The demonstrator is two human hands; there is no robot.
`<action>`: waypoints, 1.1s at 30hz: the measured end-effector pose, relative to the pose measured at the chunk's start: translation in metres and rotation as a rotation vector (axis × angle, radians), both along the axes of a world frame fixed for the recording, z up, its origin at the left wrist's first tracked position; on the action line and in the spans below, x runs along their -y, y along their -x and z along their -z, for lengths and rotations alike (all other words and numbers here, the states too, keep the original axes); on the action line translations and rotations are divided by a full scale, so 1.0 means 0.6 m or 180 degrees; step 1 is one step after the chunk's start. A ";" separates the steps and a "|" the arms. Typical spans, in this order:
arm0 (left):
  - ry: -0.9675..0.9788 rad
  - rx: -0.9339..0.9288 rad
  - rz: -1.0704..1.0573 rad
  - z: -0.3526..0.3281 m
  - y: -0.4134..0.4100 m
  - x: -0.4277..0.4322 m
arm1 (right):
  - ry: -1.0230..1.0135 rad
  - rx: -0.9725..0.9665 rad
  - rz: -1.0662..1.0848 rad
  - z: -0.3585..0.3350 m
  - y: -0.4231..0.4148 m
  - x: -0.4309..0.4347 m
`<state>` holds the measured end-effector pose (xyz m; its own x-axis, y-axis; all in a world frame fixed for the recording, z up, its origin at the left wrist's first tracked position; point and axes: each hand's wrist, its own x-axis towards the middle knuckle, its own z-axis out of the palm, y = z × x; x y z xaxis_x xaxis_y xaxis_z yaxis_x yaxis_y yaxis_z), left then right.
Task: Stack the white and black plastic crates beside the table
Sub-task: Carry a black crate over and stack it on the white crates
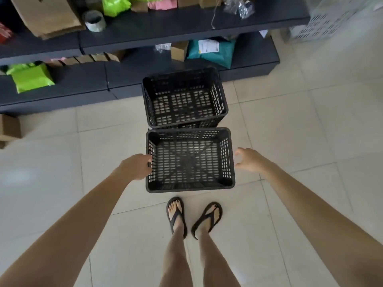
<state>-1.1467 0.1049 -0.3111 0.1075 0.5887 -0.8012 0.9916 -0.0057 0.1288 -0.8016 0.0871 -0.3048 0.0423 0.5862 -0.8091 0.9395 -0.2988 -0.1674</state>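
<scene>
Two black plastic crates sit on the pale tiled floor at the centre of the frame, both open side up and empty. The near black crate [190, 160] lies just above the person's feet; the far black crate [184, 98] lies directly beyond it, their adjacent rims touching or almost touching, and its far edge reaches the dark lower shelf [248, 65].

The left hand [137, 166] is at the left wall of the near black crate, fingers curled against the rim and mesh; whether they grip it fully cannot be told. The right hand [249, 160] is just beside the right wall, apart from it, fingers loosely spread and curved, holding nothing.

White perforated crates [323, 23] stand at the upper right of the frame, well apart from the black ones and beyond the end of the shelving.

The dark upper shelf [186, 27] carries cardboard, a tape roll [94, 20] and a green mailer bag [116, 5]. The lower shelf holds a teal parcel [213, 51] and another green bag [31, 78]. The person wears black flip-flops [176, 216].
</scene>
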 end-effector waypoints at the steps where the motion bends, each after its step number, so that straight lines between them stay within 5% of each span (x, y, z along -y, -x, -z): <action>1: 0.0014 -0.0035 0.0018 0.029 0.002 -0.005 | 0.0019 0.0006 0.0053 0.028 -0.006 0.002; 18: -0.0357 -0.0574 -0.0253 0.541 0.014 -0.025 | -0.0102 0.0598 0.0246 0.506 -0.075 -0.002; 27: -0.0866 -0.0541 -0.1417 0.597 -0.002 -0.028 | 0.0035 0.0154 0.0790 0.584 -0.084 -0.018; 33: -0.0921 -0.0602 -0.1217 0.575 -0.002 -0.026 | -0.0055 0.0342 0.0738 0.580 -0.093 -0.015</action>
<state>-1.1453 0.1206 -0.6559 -0.2898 0.7581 -0.5842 0.9356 0.3529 -0.0063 -0.7459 0.0962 -0.6526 0.2624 0.5645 -0.7826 0.8588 -0.5064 -0.0774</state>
